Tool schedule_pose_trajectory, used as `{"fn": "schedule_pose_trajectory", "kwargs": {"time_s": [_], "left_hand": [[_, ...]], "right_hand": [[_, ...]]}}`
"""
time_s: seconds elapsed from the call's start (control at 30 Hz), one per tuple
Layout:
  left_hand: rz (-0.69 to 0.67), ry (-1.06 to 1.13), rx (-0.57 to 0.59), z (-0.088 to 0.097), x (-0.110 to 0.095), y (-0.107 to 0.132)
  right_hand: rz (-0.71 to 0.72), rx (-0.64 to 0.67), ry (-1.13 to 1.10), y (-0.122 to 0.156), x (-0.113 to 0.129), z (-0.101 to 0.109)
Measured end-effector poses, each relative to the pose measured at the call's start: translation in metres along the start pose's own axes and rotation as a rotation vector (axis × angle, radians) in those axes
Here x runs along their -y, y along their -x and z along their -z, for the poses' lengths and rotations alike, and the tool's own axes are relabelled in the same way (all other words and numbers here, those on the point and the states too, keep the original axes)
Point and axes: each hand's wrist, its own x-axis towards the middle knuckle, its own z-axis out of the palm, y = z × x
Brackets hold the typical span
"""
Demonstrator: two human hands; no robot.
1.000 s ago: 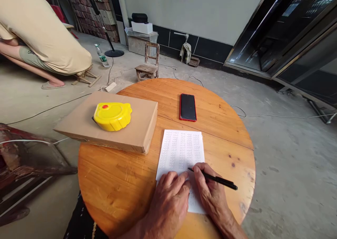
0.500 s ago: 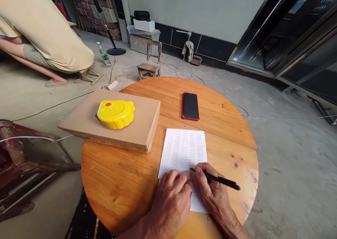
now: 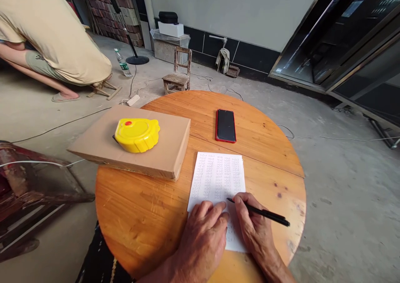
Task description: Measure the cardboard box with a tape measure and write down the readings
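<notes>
A white sheet of paper [image 3: 215, 179] with columns of small handwritten characters lies on the round wooden table [image 3: 137, 216]. My right hand [image 3: 254, 220] grips a black pen [image 3: 265, 213], its tip at the paper among the lower rows. The pen's rear end slants down to the right. My left hand [image 3: 206, 235] rests palm down over the lower left of the paper, fingers slightly bent and holding nothing. Both hands cover part of the sheet's lower half.
A cardboard box [image 3: 165, 150] at the table's left carries a yellow tape-measure-shaped case [image 3: 137, 135]. A phone [image 3: 225, 125] in a red case lies beyond the paper. Past the table stand a small wooden chair [image 3: 178, 77] and a water bottle [image 3: 123, 62]; a person [image 3: 59, 37] crouches at left.
The pen and my right hand have shifted very slightly to the right along the row. My left hand stays in place on the paper.
</notes>
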Motion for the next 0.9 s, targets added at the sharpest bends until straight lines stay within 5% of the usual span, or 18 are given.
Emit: {"fn": "schedule_pose_trajectory", "kwargs": {"time_s": [0.9], "left_hand": [[0.007, -0.017, 0.029, -0.0010, 0.0006, 0.0007]], "right_hand": [[-0.008, -0.017, -0.017, 0.0009, 0.0024, 0.0027]]}}
